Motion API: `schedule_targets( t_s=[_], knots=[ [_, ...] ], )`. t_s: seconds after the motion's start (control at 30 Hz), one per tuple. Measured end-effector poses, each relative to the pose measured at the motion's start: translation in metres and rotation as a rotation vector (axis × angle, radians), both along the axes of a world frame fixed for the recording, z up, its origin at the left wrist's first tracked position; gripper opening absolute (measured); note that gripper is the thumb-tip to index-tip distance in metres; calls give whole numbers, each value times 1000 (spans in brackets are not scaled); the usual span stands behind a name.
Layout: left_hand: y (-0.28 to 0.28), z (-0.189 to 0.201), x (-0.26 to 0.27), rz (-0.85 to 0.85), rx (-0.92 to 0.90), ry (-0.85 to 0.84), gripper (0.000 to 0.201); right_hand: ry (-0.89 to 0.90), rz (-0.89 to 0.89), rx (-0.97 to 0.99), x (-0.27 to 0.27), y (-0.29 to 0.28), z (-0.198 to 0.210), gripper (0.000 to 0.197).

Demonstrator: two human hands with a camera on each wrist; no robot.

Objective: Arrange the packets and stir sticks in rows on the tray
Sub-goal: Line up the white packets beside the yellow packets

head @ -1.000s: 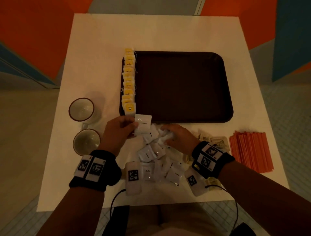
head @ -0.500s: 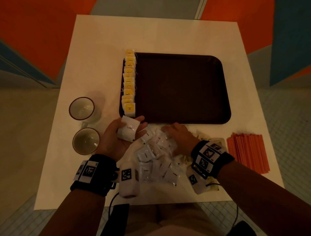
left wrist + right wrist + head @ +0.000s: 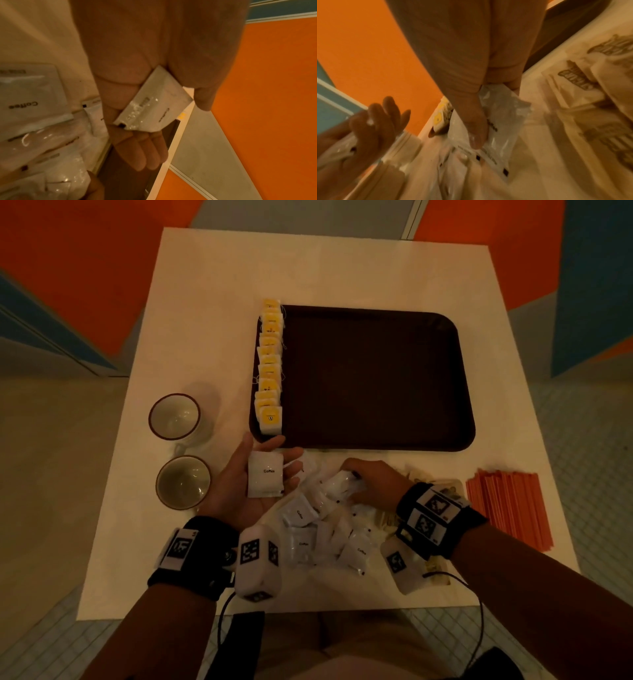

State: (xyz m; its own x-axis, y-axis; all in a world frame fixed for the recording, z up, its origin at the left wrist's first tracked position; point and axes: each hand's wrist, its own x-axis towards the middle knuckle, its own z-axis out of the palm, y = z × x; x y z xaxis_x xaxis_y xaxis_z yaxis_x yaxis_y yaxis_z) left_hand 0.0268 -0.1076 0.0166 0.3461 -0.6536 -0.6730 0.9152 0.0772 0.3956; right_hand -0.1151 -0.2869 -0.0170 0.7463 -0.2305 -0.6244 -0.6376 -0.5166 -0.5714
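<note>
A dark brown tray [image 3: 376, 378] holds a row of yellow packets [image 3: 270, 364] along its left edge. My left hand [image 3: 270, 447] lies palm up just before the tray's near left corner. A white coffee packet [image 3: 265, 474] rests flat on its straight fingers [image 3: 147, 152], with the thumb beside the packet's corner [image 3: 154, 106]. My right hand [image 3: 352, 479] is down in the pile of white coffee packets [image 3: 325, 535], its thumb and curled fingers pinching one white packet [image 3: 508, 121]. Orange stir sticks [image 3: 510, 505] lie stacked at the right.
Two empty cups [image 3: 174, 416] [image 3: 183, 482] stand left of my left hand. Brown printed packets [image 3: 582, 81] lie under and right of my right wrist. The white table [image 3: 205, 302] ends close to the tray's right side and near my body.
My left hand turned palm up and drew slightly back from the tray, so the packet it pinched now lies flat on it. My right hand stayed in the pile and closed on a packet.
</note>
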Motion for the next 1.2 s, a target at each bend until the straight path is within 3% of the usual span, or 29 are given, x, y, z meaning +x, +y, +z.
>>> schedule_targets(
  t_s=[0.1, 0.23, 0.4, 0.53, 0.67, 0.77, 0.87, 0.97, 1.07, 1.2],
  knots=[
    [-4, 3, 4, -9, -16, 13, 66, -51, -78, -41, 2, -12, 17, 30],
    [-13, 6, 7, -50, -11, -60, 78, -170, -268, 86, -1, -27, 52, 24],
    [-25, 16, 5, -85, 79, -166, 66, -332, -524, 488, 6, -21, 89, 42],
    [-36, 30, -5, -176, -19, -282, 62, -347, -508, 629, 20, -6, 100, 45],
    [-45, 43, -9, -231, 0, -400, 52, -312, -366, 492, 27, 2, 101, 32],
    [-45, 42, -3, -211, 52, -340, 59, -253, -146, 328, 30, 1, 107, 28],
    [-44, 42, -8, -323, 32, -327, 64, -201, 57, 174, 37, 3, 115, 21],
    [-42, 44, -20, -438, -15, -346, 56, -171, 208, 36, 46, 7, 114, 18],
    [-39, 40, -26, -461, -25, -355, 38, -146, 225, -71, 50, 5, 109, 24],
    [-32, 29, -21, -318, 14, -323, 34, -248, 64, 19, 41, -3, 107, 40]
  ],
)
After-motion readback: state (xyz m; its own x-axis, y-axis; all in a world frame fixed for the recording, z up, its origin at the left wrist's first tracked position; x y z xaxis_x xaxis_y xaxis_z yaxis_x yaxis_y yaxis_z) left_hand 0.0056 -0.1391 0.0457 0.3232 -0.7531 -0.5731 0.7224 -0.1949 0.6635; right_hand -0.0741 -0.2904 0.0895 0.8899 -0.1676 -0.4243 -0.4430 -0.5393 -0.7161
